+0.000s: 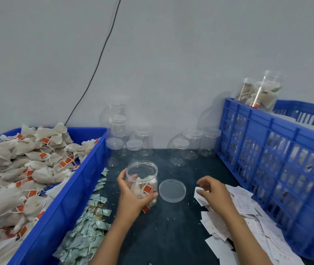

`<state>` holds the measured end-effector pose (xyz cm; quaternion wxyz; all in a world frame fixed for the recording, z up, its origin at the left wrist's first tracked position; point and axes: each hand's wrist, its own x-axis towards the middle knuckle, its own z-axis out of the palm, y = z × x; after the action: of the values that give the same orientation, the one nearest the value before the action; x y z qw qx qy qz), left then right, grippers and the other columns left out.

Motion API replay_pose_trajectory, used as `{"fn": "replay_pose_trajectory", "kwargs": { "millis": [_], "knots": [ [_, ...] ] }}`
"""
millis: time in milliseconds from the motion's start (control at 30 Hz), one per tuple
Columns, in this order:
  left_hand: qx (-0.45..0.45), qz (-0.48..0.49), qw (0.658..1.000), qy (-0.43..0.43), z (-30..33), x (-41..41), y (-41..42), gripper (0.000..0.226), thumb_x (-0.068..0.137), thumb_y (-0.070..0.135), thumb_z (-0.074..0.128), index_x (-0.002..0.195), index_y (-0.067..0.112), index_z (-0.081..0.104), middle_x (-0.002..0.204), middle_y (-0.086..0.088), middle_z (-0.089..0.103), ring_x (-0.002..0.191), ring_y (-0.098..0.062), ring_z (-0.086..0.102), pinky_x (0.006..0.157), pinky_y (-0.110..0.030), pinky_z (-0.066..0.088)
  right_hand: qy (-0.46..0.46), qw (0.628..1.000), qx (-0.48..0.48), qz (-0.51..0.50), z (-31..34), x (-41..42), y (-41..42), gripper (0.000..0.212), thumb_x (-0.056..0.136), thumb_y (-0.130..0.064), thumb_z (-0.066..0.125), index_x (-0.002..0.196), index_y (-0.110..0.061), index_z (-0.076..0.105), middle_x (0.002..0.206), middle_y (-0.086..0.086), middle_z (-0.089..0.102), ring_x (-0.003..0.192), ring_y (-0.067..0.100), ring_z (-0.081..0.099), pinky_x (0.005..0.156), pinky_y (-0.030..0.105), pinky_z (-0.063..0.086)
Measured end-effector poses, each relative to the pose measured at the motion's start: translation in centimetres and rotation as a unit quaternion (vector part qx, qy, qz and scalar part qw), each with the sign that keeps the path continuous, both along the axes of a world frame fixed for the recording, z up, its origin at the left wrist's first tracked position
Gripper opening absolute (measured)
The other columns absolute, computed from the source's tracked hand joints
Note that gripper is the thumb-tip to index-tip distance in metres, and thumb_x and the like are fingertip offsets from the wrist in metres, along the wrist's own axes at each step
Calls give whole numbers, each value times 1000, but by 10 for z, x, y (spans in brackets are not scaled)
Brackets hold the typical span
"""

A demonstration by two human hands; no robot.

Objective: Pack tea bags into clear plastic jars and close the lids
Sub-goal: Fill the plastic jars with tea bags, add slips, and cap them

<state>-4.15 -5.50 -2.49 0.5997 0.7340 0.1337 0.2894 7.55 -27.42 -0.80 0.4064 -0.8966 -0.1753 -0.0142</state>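
Note:
A clear plastic jar (pixel 142 175) stands open on the dark table, partly filled with tea bags that have orange tags. My left hand (pixel 131 197) is wrapped around its lower side. The jar's clear lid (pixel 172 190) lies flat on the table just to its right. My right hand (pixel 210 191) hovers over the edge of a pile of white paper slips (pixel 248 222), fingers curled and apart; whether a slip is pinched I cannot tell. Loose tea bags (pixel 18 169) with orange tags fill the blue bin (pixel 72 197) at the left.
Several empty lidded jars (pixel 180 153) stand at the back against the wall. A blue slatted crate (pixel 278 169) on the right holds filled jars (pixel 263 92). Small green-and-white sachets (pixel 89 226) lie beside the bin. A black cable (pixel 98 60) runs down the wall.

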Motion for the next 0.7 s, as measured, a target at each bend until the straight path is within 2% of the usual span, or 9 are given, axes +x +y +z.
{"fn": "replay_pose_trajectory", "kwargs": {
  "millis": [100, 200, 267, 367, 433, 500, 567, 633, 700],
  "knots": [
    [-3, 4, 1000, -12, -7, -1, -1, 102, 60, 0, 88, 132, 27, 22, 129, 4, 47, 107, 1, 53, 81, -1, 41, -14, 991, -128, 30, -2, -3, -2, 32, 76, -32, 78, 103, -29, 60, 103, -9, 54, 101, 13, 53, 85, 31, 46],
    [-5, 4, 1000, -19, -11, -1, -2, 99, 60, 2, 89, 130, 29, 26, 123, 13, 47, 104, 7, 52, 77, 0, 42, -24, 978, -203, 48, -2, -5, -5, 41, 78, -42, 75, 110, -31, 54, 109, -11, 49, 107, 12, 50, 87, 31, 43],
    [-1, 5, 1000, -19, -14, -1, -2, 97, 60, 4, 90, 129, 32, 27, 121, 18, 47, 104, 5, 54, 80, -4, 44, -25, 977, -206, 56, -4, -5, -6, 40, 79, -39, 74, 111, -30, 52, 111, -10, 51, 107, 11, 51, 87, 30, 44],
    [9, 9, 1000, -12, -15, -2, -2, 98, 60, 6, 90, 130, 32, 28, 126, 11, 47, 112, -13, 55, 97, -27, 47, -30, 975, -214, 54, -4, -4, -7, 36, 82, -32, 72, 112, -29, 52, 112, -9, 53, 105, 11, 53, 86, 28, 45],
    [18, 11, 1000, -10, -16, -3, -2, 98, 59, 7, 90, 130, 31, 28, 128, 8, 47, 116, -18, 54, 102, -37, 45, -41, 972, -225, 50, -4, -3, -7, 28, 85, -28, 67, 111, -26, 55, 111, -8, 56, 103, 12, 55, 84, 27, 46],
    [27, 11, 1000, -11, -16, -3, -1, 97, 59, 8, 91, 130, 31, 29, 129, 5, 47, 116, -18, 54, 101, -37, 45, -44, 975, -215, 33, -4, -2, -8, 15, 88, -25, 62, 103, -25, 59, 105, -9, 62, 96, 12, 59, 78, 26, 46],
    [32, 11, 999, -13, -16, -3, -1, 96, 59, 9, 91, 128, 32, 28, 125, 9, 48, 115, -17, 54, 98, -33, 45, -46, 979, -199, 19, -4, -1, -9, 4, 91, -25, 59, 91, -24, 62, 90, -9, 68, 82, 8, 62, 67, 22, 45],
    [32, 8, 999, -15, -17, -2, 0, 96, 59, 9, 91, 128, 33, 28, 122, 12, 48, 113, -15, 54, 94, -27, 44, -44, 984, -174, 13, -5, 0, -11, 11, 91, -23, 60, 81, -23, 63, 76, -9, 67, 71, 6, 62, 59, 20, 43],
    [33, 8, 999, -17, -18, -2, 0, 95, 59, 10, 91, 127, 33, 28, 122, 12, 48, 110, -13, 55, 89, -21, 43, -44, 989, -142, 3, -6, 1, -12, 14, 90, -21, 62, 76, -21, 64, 72, -9, 64, 69, 7, 60, 59, 22, 45]
  ]
}}
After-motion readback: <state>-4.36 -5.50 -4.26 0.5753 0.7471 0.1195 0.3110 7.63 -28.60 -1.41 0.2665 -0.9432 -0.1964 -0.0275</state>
